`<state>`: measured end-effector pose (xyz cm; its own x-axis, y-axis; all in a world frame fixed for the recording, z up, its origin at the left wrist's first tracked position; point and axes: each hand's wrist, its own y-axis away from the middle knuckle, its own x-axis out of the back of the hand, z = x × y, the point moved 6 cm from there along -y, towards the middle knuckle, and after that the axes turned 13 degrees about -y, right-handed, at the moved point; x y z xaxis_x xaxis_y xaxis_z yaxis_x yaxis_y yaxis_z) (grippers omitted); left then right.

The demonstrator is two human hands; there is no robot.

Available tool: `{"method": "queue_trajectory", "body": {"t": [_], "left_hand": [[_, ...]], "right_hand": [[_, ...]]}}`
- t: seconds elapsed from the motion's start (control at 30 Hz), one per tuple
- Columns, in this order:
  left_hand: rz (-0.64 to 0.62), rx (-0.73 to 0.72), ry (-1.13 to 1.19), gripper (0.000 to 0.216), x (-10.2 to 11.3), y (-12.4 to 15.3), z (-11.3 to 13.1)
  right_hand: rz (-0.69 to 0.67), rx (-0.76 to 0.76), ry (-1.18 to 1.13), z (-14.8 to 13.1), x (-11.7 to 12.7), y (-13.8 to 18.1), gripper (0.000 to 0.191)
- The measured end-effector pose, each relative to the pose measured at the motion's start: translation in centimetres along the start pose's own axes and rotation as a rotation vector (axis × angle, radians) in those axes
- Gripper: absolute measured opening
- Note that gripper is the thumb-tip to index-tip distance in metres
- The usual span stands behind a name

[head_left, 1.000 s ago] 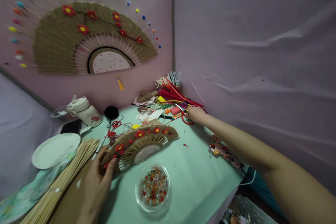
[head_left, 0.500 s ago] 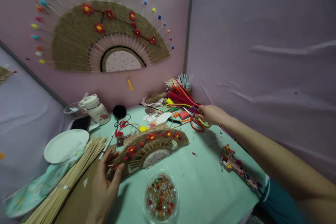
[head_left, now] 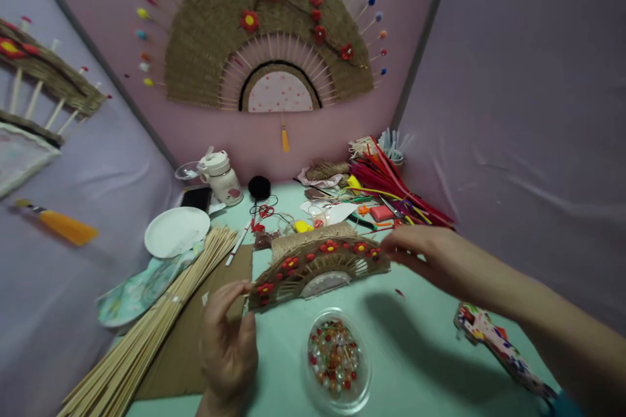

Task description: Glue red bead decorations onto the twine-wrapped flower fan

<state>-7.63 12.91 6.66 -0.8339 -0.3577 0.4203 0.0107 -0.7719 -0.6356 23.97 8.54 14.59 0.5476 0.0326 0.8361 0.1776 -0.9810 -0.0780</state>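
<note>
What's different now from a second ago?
The right hand has moved away from the bundle of red strips, back toward the person, and reached the right end of the small fan. The left hand has loosened its grip at the fan's left end. The view has swung left. The tub of beads and white plate stayed put.

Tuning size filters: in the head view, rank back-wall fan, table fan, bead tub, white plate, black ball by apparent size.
1. back-wall fan
2. table fan and bead tub: too close to rank; bead tub is nearer the camera
3. white plate
4. black ball
</note>
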Motion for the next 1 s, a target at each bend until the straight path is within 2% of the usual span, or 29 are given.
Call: {"method": "queue_trajectory", "body": {"t": [0.07,0.13,0.23,0.3,0.37,0.47,0.57,0.67,0.73,0.83,0.93,1.0], "left_hand": [[0.003,-0.031,0.000,0.024,0.0,0.1,0.1],[0.014,-0.043,0.003,0.023,0.1,0.1,0.1],[0.038,-0.019,0.018,0.022,0.4,-0.1,0.1],[0.030,0.012,0.014,0.020,0.4,-0.2,0.4],[0.016,0.041,0.001,0.019,0.3,-0.4,0.8],[0.025,0.063,-0.002,0.019,0.3,-0.6,1.4],[0.061,0.020,-0.049,0.022,0.3,-0.6,1.7],[0.099,-0.036,-0.179,0.022,0.2,-0.6,1.5],[0.101,-0.068,-0.235,0.023,0.0,-0.7,1.4],[0.048,-0.090,-0.285,0.024,-0.5,-0.7,1.4],[0.013,-0.119,-0.291,0.022,-0.8,-0.8,1.8],[-0.004,-0.148,-0.283,0.021,-0.9,-0.8,2.2]], "right_hand": [[-0.106,0.104,-0.091,-3.6,-1.7,1.7,0.019],[-0.152,0.119,-0.148,-6.0,-3.2,3.6,0.019],[-0.136,0.048,-0.281,-6.7,-5.2,6.3,0.021],[-0.058,-0.077,-0.314,-5.0,-5.9,8.3,0.019],[0.051,-0.245,-0.268,-2.0,-5.9,10.7,0.020],[0.129,-0.511,-0.107,3.1,-5.5,14.8,0.023],[0.209,-0.735,0.106,7.6,-4.5,18.3,0.026],[0.272,-0.885,0.193,10.9,-4.6,20.3,0.046],[0.267,-0.913,0.162,12.4,-5.7,20.7,0.053],[0.332,-0.865,0.050,13.5,-7.0,20.5,0.048],[0.430,-0.810,-0.008,13.2,-7.1,20.7,0.037],[0.512,-0.763,-0.151,12.2,-6.7,20.9,0.033]]}}
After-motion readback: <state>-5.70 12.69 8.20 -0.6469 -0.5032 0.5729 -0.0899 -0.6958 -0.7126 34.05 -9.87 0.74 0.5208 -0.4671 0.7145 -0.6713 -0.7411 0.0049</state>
